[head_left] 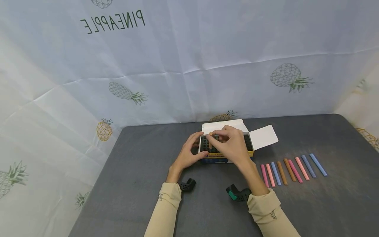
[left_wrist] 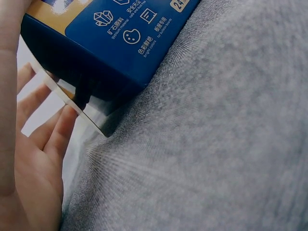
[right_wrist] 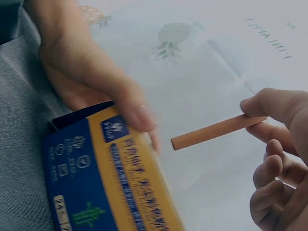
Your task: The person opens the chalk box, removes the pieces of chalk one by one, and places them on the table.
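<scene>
A blue and yellow chalk box (head_left: 217, 160) stands on the dark table with its top open, showing a black insert full of holes. My left hand (head_left: 187, 152) grips the box's left end, thumb at the front and fingers behind; the left wrist view shows these fingers (left_wrist: 57, 132) against a side flap. Over the left part of the insert, my right hand (head_left: 232, 144) pinches an orange chalk stick (right_wrist: 211, 134) between thumb and fingertips. The stick points down at the holes, its lower end above the box in the right wrist view.
Several pink, blue and brown chalk sticks (head_left: 289, 171) lie in a slanting row to the right of the box. A white lid flap (head_left: 263, 137) sticks out at the box's right, another panel (head_left: 223, 125) at its back. Behind the table hangs a pineapple-print curtain (head_left: 189, 65).
</scene>
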`<action>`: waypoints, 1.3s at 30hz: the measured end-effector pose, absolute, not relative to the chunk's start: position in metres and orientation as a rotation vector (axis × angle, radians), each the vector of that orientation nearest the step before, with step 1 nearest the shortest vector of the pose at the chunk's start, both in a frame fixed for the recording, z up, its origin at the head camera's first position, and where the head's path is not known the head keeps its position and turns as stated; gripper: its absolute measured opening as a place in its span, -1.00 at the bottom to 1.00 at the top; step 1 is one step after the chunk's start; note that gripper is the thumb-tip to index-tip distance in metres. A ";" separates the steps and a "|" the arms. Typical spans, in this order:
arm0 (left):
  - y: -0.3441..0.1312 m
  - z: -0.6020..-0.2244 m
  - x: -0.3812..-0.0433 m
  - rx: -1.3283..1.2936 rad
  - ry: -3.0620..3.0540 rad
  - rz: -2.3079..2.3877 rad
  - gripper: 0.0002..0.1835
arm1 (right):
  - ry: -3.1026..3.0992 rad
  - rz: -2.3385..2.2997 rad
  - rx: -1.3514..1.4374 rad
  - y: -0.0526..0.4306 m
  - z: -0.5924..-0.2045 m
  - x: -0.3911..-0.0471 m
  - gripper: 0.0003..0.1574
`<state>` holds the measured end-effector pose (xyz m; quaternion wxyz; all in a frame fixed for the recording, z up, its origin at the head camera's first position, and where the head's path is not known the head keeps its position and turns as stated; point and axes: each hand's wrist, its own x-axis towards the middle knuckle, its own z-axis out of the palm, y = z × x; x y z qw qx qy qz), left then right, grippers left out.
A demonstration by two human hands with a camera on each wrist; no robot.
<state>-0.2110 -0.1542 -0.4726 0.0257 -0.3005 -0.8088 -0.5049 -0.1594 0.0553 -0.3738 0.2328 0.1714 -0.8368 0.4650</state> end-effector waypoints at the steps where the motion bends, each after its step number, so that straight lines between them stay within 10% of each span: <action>1: -0.154 -0.472 -0.211 -0.926 -2.501 -1.562 -0.18 | -2.298 1.276 0.480 0.057 -0.372 -0.158 -0.92; 39: -0.154 -0.474 -0.211 -0.894 -2.528 -1.529 -0.11 | -2.491 1.273 0.583 0.110 -0.348 -0.140 -0.91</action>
